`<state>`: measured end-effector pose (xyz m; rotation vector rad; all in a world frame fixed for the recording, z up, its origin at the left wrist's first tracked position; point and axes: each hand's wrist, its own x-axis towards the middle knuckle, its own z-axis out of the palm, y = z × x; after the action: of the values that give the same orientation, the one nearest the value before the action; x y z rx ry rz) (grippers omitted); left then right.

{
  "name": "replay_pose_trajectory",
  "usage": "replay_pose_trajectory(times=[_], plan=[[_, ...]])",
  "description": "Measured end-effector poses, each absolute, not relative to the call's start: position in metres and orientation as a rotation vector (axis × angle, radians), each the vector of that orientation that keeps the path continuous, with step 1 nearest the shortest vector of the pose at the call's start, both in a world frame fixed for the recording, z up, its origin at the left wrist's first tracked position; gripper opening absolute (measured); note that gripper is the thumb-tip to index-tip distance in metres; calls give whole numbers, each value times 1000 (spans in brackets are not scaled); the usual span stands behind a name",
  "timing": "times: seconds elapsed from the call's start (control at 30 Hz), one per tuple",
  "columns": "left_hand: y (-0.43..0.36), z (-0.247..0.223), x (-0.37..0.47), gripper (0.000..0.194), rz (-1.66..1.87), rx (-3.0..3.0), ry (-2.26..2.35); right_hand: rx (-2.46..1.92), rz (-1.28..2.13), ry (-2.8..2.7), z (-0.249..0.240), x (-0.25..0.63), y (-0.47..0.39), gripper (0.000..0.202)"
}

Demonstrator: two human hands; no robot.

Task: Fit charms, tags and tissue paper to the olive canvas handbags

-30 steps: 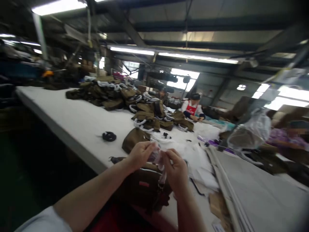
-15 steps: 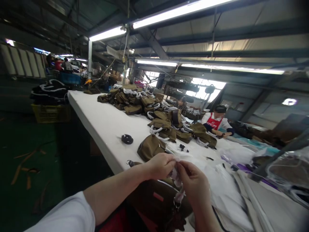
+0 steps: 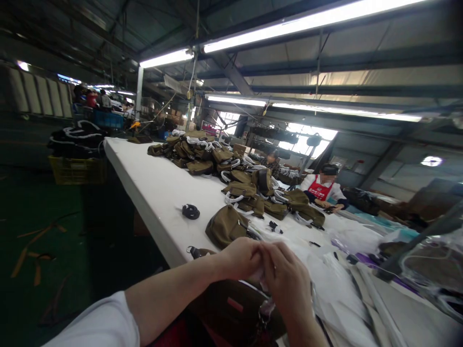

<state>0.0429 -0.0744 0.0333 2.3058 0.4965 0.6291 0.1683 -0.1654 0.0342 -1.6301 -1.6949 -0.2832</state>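
Observation:
My left hand (image 3: pixel 244 258) and my right hand (image 3: pixel 287 279) meet above an olive bag (image 3: pixel 235 294) at the table's near edge. The fingers of both are closed on a pale, thin wrapping, mostly hidden between them. Below the hands, the wrapping leads down to a metal clasp (image 3: pixel 265 308) at the bag's front. The bag has a small reddish label. Just beyond my left hand lies another olive bag (image 3: pixel 224 225). A black coiled strap (image 3: pixel 190 211) rests on the table farther left.
Many olive bags (image 3: pixel 242 189) with white-wrapped handles are heaped across the white table (image 3: pixel 144 193). A person in a red apron (image 3: pixel 320 189) works at the far side. Clear plastic (image 3: pixel 336 284) covers the right. A yellow crate (image 3: pixel 75 169) stands on the floor at left.
My hands have come closer together, and my right-hand fingers now fold over toward the left. Less of the pale wrapping shows between them. The view has shifted slightly.

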Motion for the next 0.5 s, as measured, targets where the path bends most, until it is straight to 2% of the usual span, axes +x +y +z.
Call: replay_pose_trajectory(times=[0.07, 0.13, 0.27, 0.4, 0.5], plan=[[-76, 34, 44, 35, 629, 2301, 567, -1606, -453, -1737, 31, 163, -171, 29], [-77, 35, 45, 36, 643, 2309, 621, -1577, -412, -1640, 32, 163, -176, 27], [-78, 34, 42, 37, 696, 2314, 640, -1709, -20, -1295, 41, 174, -177, 38], [-80, 33, 38, 32, 744, 2332, 543, -1713, 472, -1370, 37, 190, -167, 46], [-81, 30, 35, 28, 748, 2418, 410, -1708, 454, -1350, 31, 192, -164, 44]])
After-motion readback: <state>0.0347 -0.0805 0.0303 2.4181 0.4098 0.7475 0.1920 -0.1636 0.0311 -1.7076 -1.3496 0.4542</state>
